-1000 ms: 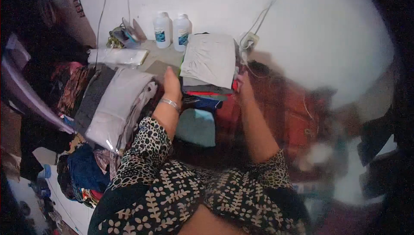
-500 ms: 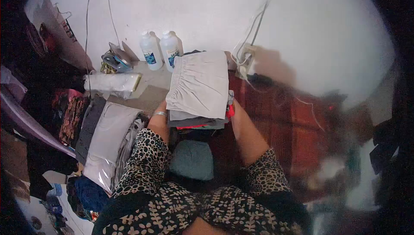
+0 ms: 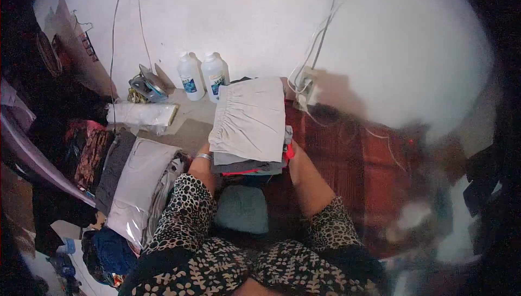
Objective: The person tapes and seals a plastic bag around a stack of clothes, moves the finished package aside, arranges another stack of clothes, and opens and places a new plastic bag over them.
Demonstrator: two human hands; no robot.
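A stack of folded clothes (image 3: 249, 119) is in front of me, topped by pale beige shorts with a gathered elastic waist. Grey and red layers show at its near edge. My left hand (image 3: 204, 149) grips the stack from the left side, a bracelet on the wrist, its fingers hidden. On the right side my right hand (image 3: 293, 159) holds it, with the fingers also hidden beneath or behind the cloth. Just below the stack, closer to my body, lies a folded grey-green garment (image 3: 242, 209).
Two white bottles (image 3: 190, 79) stand against the wall behind the stack. An iron (image 3: 149, 84) and a clear plastic packet (image 3: 144, 114) are left of them. Plastic-wrapped folded clothes (image 3: 142, 182) lie on the left. A wall socket (image 3: 305, 85) with cables is at right, above reddish-brown fabric (image 3: 347, 176).
The view has tilted slightly up, so everything appears a little lower. Both hands keep their hold on the stack, which stays about the same place relative to the bottles.
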